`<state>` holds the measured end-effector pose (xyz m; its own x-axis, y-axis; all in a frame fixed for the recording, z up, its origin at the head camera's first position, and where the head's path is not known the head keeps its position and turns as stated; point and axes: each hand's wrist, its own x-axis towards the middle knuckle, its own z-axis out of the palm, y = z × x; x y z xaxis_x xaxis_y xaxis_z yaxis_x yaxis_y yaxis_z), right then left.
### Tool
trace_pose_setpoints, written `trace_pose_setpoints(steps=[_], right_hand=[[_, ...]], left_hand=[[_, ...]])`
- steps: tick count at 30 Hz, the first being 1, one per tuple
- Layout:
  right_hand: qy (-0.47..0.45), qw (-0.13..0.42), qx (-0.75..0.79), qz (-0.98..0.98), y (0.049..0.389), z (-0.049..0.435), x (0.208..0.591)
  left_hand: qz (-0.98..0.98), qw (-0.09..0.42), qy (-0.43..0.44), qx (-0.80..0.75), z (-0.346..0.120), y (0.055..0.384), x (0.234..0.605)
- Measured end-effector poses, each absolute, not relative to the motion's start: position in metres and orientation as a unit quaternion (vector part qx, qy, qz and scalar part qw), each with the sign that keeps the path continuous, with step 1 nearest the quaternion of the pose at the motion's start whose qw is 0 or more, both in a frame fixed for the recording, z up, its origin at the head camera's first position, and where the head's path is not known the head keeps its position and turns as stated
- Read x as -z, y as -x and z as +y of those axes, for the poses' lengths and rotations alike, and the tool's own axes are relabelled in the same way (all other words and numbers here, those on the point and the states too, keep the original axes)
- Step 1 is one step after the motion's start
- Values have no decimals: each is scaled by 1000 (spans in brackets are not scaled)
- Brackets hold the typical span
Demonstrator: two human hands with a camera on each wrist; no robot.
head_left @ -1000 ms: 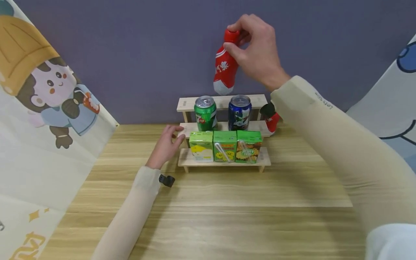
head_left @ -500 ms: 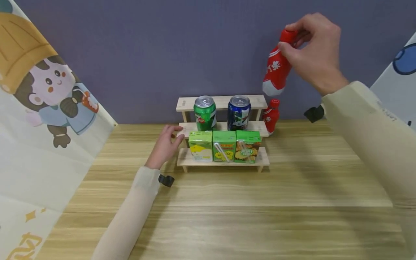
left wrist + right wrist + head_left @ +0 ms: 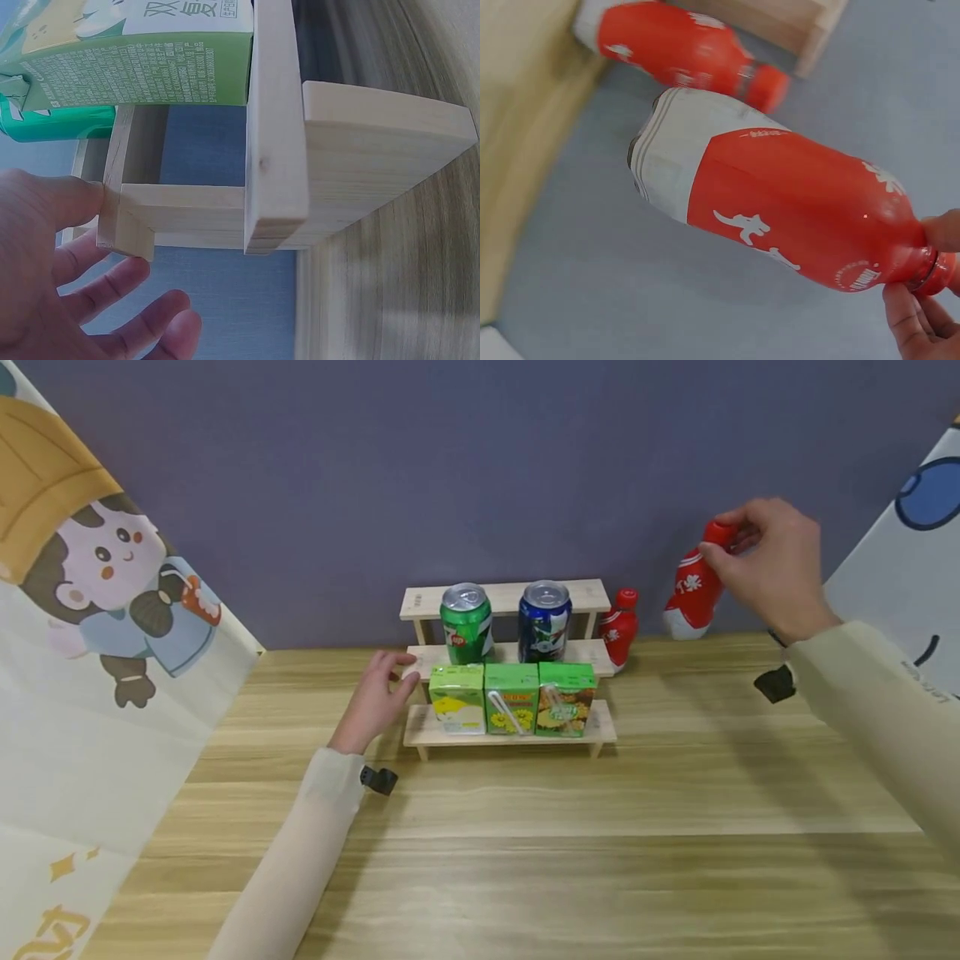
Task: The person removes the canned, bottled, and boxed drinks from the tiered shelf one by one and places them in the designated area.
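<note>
My right hand (image 3: 780, 568) pinches a red bottle (image 3: 693, 589) by its neck and cap. The bottle hangs tilted near the back wall, its white base lower left; the right wrist view shows fingertips around the neck. A similar red bottle (image 3: 619, 635) stands on the table just right of a three-tier wooden display rack (image 3: 603, 727). At the rack's left side my left hand (image 3: 375, 697) grips the end of the middle board, thumb and forefinger on its edge. That board carries a green 7UP can (image 3: 467, 627) and a dark blue can (image 3: 544, 627).
On the lowest tier, three drink cartons stand side by side: a pale green one (image 3: 459, 714), a middle one with yellow flowers (image 3: 498, 718) and a green-brown one (image 3: 567, 710). A grey-blue wall (image 3: 315, 527) rises behind the wooden table (image 3: 480, 877). Printed cloths hang at both sides.
The right hand has carried its red bottle from above the rack to the right, then lowered it beyond the standing bottle. The left hand keeps its place on the rack.
</note>
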<state>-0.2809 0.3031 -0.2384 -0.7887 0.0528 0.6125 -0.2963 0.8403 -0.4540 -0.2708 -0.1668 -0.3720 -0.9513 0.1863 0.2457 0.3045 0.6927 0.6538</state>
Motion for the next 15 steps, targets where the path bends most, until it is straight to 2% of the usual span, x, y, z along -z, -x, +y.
trace_pose_setpoints(steps=[6,15], right_hand=[[-19,271,-287,-918,285,316,274],[-26,240,-297,-924,300,313,308]], left_hand=[[-917,80,134,368,-167,270,372],[-916,83,135,368,-168,270,371]])
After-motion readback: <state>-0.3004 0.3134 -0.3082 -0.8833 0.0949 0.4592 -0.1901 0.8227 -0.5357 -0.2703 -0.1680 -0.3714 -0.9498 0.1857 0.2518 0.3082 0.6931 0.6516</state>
